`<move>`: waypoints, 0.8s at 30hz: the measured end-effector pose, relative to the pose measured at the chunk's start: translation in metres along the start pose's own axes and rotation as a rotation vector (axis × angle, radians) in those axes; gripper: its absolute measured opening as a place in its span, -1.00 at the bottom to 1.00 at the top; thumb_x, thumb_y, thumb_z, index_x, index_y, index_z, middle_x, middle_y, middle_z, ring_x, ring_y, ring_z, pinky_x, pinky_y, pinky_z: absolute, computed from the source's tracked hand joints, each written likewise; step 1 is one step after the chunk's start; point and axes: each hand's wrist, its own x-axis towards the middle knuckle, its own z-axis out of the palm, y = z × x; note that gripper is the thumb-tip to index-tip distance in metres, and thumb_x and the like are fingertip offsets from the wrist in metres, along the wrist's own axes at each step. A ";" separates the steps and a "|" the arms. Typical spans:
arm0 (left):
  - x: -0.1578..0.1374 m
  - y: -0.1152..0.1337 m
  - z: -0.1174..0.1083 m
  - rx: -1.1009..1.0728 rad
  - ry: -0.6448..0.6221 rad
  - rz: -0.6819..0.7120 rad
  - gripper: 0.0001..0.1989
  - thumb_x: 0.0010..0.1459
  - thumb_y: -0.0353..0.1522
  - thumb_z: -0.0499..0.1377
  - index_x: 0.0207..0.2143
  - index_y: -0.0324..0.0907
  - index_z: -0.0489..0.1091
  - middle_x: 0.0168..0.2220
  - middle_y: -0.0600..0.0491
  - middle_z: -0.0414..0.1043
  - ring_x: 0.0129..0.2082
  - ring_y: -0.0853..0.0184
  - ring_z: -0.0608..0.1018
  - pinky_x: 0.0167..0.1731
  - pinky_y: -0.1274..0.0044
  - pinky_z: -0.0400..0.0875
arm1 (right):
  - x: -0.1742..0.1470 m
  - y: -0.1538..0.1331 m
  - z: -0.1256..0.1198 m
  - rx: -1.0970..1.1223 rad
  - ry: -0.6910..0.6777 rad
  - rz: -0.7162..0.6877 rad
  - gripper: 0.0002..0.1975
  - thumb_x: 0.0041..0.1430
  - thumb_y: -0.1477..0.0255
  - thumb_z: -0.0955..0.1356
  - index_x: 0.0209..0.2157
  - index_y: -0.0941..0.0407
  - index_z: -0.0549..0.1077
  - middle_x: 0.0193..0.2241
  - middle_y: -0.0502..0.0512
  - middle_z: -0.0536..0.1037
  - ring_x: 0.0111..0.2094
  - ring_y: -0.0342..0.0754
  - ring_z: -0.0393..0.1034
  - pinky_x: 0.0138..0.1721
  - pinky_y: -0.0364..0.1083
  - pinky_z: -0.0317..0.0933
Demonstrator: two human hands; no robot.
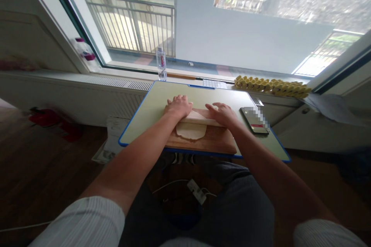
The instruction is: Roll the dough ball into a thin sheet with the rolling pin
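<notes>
A pale rolling pin (200,120) lies crosswise over a flat, rounded sheet of dough (191,131). My left hand (179,107) rests palm down on the pin's left part, its fingers stretched forward. Over the right part lies my right hand (223,114), also palm down, with fingers extended and somewhat apart. Neither hand is wrapped around the pin. Beneath the dough is a brown wooden board (218,140), placed at the near edge of a small light-green table (149,110) with a blue rim. The pin's ends are hidden under my hands.
A phone (255,120) lies right of the board. On the windowsill stand a clear bottle (161,64) and a yellow folded object (269,85). Another bottle (85,52) is further left. A power strip (196,192) sits on the floor; a red fire extinguisher (55,123) is at left.
</notes>
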 end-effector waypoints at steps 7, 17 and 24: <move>-0.011 0.006 -0.007 0.039 0.085 0.045 -0.50 0.43 -0.13 -0.06 0.22 -0.12 0.44 0.32 -0.21 0.40 0.31 0.00 0.41 0.31 0.10 0.24 | 0.003 -0.001 0.004 -0.040 -0.030 0.047 -0.14 0.38 -0.21 0.12 0.36 0.12 0.41 0.37 0.32 0.40 0.37 0.30 0.25 0.35 0.21 0.12; -0.015 -0.001 0.002 0.062 -0.020 0.073 -0.44 0.43 -0.05 -0.13 0.26 -0.06 0.41 0.36 -0.19 0.34 0.32 -0.03 0.39 0.30 0.02 0.25 | -0.013 -0.003 0.002 -0.098 -0.130 0.012 -0.25 0.44 -0.10 0.06 0.46 -0.05 0.24 0.50 0.20 0.18 0.47 0.32 0.06 0.38 0.40 0.03; -0.028 0.002 -0.001 0.085 -0.059 0.086 -0.43 0.43 -0.06 -0.15 0.28 -0.01 0.40 0.38 -0.18 0.32 0.34 -0.06 0.38 0.31 -0.05 0.21 | -0.026 -0.001 0.003 -0.130 -0.121 -0.021 -0.27 0.46 -0.09 0.04 0.49 -0.09 0.16 0.51 0.20 0.17 0.47 0.32 0.03 0.37 0.44 0.02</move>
